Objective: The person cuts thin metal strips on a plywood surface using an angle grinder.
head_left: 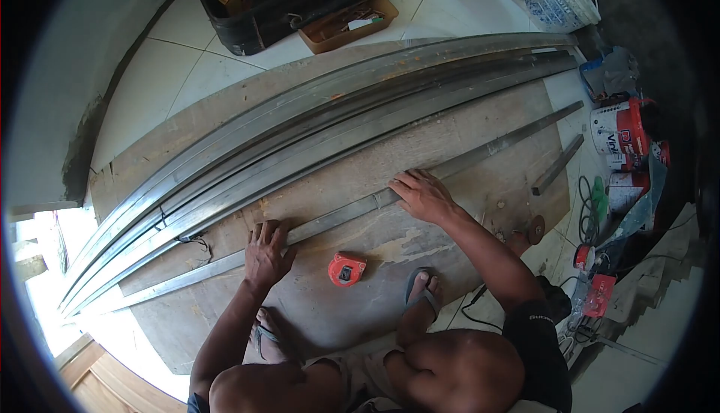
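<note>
A long, square metal bar (337,212) lies diagonally across a worn wooden board (330,323). My left hand (268,254) rests over the bar on the left, its fingers curled across the top. Farther right, my right hand (421,197) has its fingers bent over the same bar. Between my hands and nearer my feet, a red tape measure (347,269) sits on the board. A short piece of metal bar (558,164) lies at the board's right end. Beside my right forearm is a tool with a round disc (535,230), partly hidden by the arm.
Several long metal bars (315,124) lie bundled beyond my hands. Behind them are a black toolbox (262,27), a brown tray (349,23) and a white bucket (562,0). Paint cans (619,132), cables (586,203) and a red box (599,295) line the right side.
</note>
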Available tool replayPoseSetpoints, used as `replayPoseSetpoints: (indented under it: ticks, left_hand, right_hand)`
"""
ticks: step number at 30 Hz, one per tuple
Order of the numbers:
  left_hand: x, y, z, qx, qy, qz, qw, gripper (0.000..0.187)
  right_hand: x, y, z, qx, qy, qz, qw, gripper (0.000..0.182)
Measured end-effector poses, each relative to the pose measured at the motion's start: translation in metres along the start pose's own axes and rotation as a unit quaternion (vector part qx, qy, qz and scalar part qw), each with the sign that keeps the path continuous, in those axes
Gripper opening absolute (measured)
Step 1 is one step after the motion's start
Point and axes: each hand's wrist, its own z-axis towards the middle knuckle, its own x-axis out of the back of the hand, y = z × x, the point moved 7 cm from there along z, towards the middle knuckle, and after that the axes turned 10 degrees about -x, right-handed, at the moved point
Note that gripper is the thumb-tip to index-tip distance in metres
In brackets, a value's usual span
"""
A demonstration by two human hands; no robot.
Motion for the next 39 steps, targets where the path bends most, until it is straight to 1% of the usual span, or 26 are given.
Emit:
replayPoseSetpoints:
  ticks: [1, 3, 4, 6, 7, 8, 9, 10, 11, 12, 13, 15, 16, 17, 18, 19, 21, 22, 24, 25, 26, 30, 31, 33, 37, 39]
  left_hand:
    - [-0.001, 0.000, 0.001, -0.003, -0.002, -0.001, 1.000, 0.062]
    - [-0.002, -0.001, 0.002, 0.003, -0.003, 0.003, 1.000, 0.063]
    - [-0.001, 0.003, 0.003, -0.001, -0.004, 0.003, 1.000, 0.063]
    - [0.008, 0.013, 0.010, 0.006, 0.023, -0.017, 1.000, 0.068]
    - [0.008, 0.023, 0.018, -0.021, 0.022, -0.024, 0.999, 0.068]
    - [0.008, 0.035, 0.026, -0.043, 0.031, -0.016, 0.998, 0.070]
    - [0.009, 0.046, 0.038, -0.067, 0.042, -0.009, 0.997, 0.073]
    - [0.009, 0.062, 0.054, -0.091, 0.035, -0.023, 0.995, 0.073]
    - [0.007, 0.078, 0.074, -0.115, 0.035, -0.028, 0.992, 0.073]
    - [0.004, 0.098, 0.093, -0.160, 0.027, -0.026, 0.986, 0.072]
    - [0.001, 0.117, 0.110, -0.203, 0.020, -0.020, 0.979, 0.070]
    - [-0.022, 0.145, 0.139, -0.238, 0.008, 0.009, 0.971, 0.068]
    - [-0.043, 0.161, 0.165, -0.257, -0.014, 0.039, 0.965, 0.068]
    - [-0.060, 0.168, 0.177, -0.260, -0.040, 0.067, 0.963, 0.068]
    - [-0.075, 0.170, 0.183, -0.250, -0.068, 0.073, 0.963, 0.062]
    - [-0.082, 0.173, 0.186, -0.260, -0.064, 0.073, 0.961, 0.062]
    - [-0.097, 0.170, 0.190, -0.232, -0.082, 0.081, 0.966, 0.054]
    - [-0.095, 0.174, 0.193, -0.230, -0.075, 0.081, 0.967, 0.046]
    - [-0.100, 0.174, 0.195, -0.231, -0.071, 0.088, 0.966, 0.045]
    - [-0.102, 0.172, 0.197, -0.228, -0.067, 0.094, 0.967, 0.043]
    - [-0.101, 0.173, 0.199, -0.239, -0.048, 0.100, 0.965, 0.042]
    - [-0.109, 0.171, 0.200, -0.231, -0.062, 0.119, 0.964, 0.043]
    - [-0.108, 0.173, 0.202, -0.236, -0.062, 0.120, 0.962, 0.043]
    - [-0.102, 0.177, 0.204, -0.235, -0.035, 0.108, 0.965, 0.024]
    - [-0.102, 0.177, 0.205, -0.233, -0.035, 0.103, 0.966, 0.027]
    - [-0.108, 0.171, 0.205, -0.215, -0.063, 0.102, 0.969, 0.047]
  right_hand:
    - [0.004, 0.001, -0.003, -0.003, 0.000, 0.001, 1.000, 0.053]
    - [0.028, 0.003, -0.012, -0.017, 0.096, 0.026, 0.995, 0.056]
    - [0.029, 0.012, -0.016, -0.021, 0.097, 0.026, 0.995, 0.056]
    - [0.055, 0.059, -0.033, -0.099, 0.225, 0.126, 0.961, 0.059]
    - [0.054, 0.082, -0.040, -0.120, 0.238, 0.115, 0.957, 0.059]
    - [0.047, 0.127, -0.054, -0.236, 0.279, 0.150, 0.919, 0.059]
    - [0.043, 0.170, -0.075, -0.345, 0.321, 0.182, 0.863, 0.060]
    - [0.048, 0.196, -0.085, -0.363, 0.336, 0.171, 0.852, 0.060]
    - [0.044, 0.231, -0.097, -0.474, 0.306, 0.200, 0.801, 0.059]
    - [0.036, 0.258, -0.111, -0.572, 0.272, 0.233, 0.738, 0.059]
    - [0.039, 0.272, -0.115, -0.579, 0.284, 0.233, 0.728, 0.059]
    - [0.031, 0.297, -0.121, -0.653, 0.212, 0.281, 0.671, 0.061]
    - [0.042, 0.310, -0.123, -0.658, 0.238, 0.284, 0.656, 0.061]
    - [0.040, 0.310, -0.114, -0.675, 0.198, 0.262, 0.661, 0.066]
    - [0.038, 0.312, -0.107, -0.691, 0.156, 0.240, 0.663, 0.070]
    - [0.042, 0.316, -0.103, -0.695, 0.165, 0.240, 0.657, 0.070]
    - [0.050, 0.324, -0.098, -0.708, 0.177, 0.231, 0.644, 0.079]
    - [0.054, 0.332, -0.098, -0.710, 0.182, 0.232, 0.639, 0.079]
    - [0.062, 0.344, -0.098, -0.730, 0.191, 0.214, 0.620, 0.081]
    - [0.062, 0.352, -0.096, -0.729, 0.194, 0.218, 0.619, 0.081]
    - [0.062, 0.361, -0.096, -0.730, 0.192, 0.204, 0.624, 0.078]
    - [0.060, 0.380, -0.092, -0.722, 0.177, 0.195, 0.640, 0.074]
    - [0.057, 0.386, -0.093, -0.724, 0.179, 0.197, 0.637, 0.074]
    - [0.049, 0.396, -0.087, -0.713, 0.154, 0.189, 0.658, 0.086]
    - [0.047, 0.402, -0.087, -0.714, 0.142, 0.192, 0.659, 0.090]
    - [0.054, 0.394, -0.087, -0.712, 0.111, 0.220, 0.658, 0.103]
